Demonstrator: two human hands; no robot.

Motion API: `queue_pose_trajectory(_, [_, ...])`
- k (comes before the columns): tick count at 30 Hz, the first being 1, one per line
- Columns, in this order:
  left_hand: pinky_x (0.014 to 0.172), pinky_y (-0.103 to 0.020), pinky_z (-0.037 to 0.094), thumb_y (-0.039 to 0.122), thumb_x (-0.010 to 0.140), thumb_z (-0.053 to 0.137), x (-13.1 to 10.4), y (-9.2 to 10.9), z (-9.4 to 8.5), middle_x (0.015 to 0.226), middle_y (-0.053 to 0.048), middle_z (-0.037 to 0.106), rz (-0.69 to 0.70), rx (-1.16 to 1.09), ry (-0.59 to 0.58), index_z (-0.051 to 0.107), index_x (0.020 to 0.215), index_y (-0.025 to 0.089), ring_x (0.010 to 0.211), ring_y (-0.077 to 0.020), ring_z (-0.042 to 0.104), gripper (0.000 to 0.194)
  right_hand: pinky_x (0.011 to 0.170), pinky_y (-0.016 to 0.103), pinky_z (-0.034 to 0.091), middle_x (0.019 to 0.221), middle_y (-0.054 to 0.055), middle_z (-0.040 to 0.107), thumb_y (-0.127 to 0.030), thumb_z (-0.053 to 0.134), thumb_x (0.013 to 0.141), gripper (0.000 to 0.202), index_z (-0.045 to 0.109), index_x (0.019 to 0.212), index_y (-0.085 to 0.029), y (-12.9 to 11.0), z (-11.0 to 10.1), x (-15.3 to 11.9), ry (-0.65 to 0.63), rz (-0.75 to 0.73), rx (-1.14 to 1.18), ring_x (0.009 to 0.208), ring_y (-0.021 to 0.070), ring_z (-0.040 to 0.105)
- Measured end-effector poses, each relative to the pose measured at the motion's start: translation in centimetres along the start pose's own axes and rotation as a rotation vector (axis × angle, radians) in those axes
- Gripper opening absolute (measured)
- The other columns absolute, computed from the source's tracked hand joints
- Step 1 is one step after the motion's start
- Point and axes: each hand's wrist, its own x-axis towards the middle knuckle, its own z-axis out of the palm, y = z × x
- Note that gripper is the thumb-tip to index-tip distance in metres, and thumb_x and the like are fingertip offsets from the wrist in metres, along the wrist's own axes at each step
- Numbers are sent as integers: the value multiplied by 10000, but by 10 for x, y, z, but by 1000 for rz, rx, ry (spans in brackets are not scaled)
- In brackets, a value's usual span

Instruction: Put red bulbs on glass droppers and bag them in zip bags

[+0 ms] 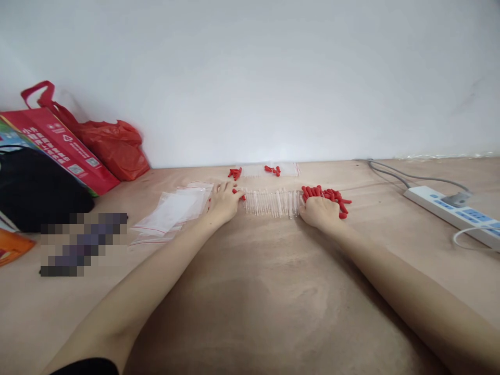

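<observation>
A row of thin clear sticks or tubes (271, 203) lies side by side on the table between my two hands. At its left end rests my left hand (224, 203), fingers spread and bent over a few small red pieces (239, 195). My right hand (321, 211) is at the row's right end with its fingers curled in; what they hold, if anything, is hidden. Just behind and beside it lies a heap of red, finger-shaped pieces (332, 195). Flat clear zip bags (167, 211) with red lines are stacked left of my left hand.
Near the wall, small red pieces (235, 173) lie beside another clear zip bag (291, 168). A white power strip (449, 211) with grey cables is at the right. Red bags (113, 146), a black bag (39, 187) and a pixelated object (84, 245) occupy the left.
</observation>
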Motion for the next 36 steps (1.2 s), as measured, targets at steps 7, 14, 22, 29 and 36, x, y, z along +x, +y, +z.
queue_pose_trajectory(7, [839, -421, 295, 106, 780, 469, 21, 2, -4, 1095, -114, 523, 163, 36, -131, 664, 810, 186, 1032, -272, 426, 213, 581, 360, 409, 778, 176, 621, -331, 389, 782, 306, 605, 772, -114, 0, -10, -1, -46, 31, 57, 761, 296, 600])
queue_pose_trajectory(14, [803, -384, 324, 107, 813, 446, 24, -4, -5, 1072, -92, 545, 258, 156, -163, 620, 863, 208, 999, -242, 455, 207, 519, 281, 347, 700, 140, 597, -229, 350, 797, 208, 438, 926, -92, -14, -7, -13, -50, -178, 210, 621, 224, 568])
queue_pose_trajectory(22, [812, -362, 373, 106, 795, 458, 17, -17, -3, 965, -75, 574, 238, -183, -80, 569, 843, 174, 934, -218, 495, 139, 559, 272, 360, 729, 110, 605, -160, 320, 796, 374, 364, 1151, -50, -18, 4, -26, 66, -461, 286, 632, 204, 552])
queue_pose_trajectory(29, [734, -301, 462, 162, 832, 429, -36, 21, -16, 877, -43, 597, 15, -716, -9, 495, 929, 165, 813, -159, 573, 117, 674, 295, 398, 924, 127, 574, -56, 333, 759, 432, 437, 1174, -111, -18, 14, -34, 151, -690, 267, 788, 200, 534])
queue_pose_trajectory(36, [754, -335, 460, 184, 838, 447, -53, 35, -11, 884, -54, 618, 90, -689, -11, 589, 961, 172, 825, -177, 569, 188, 751, 330, 346, 899, 96, 602, -194, 325, 872, 225, 515, 980, -146, -21, 19, -46, 169, -807, 316, 863, 204, 535])
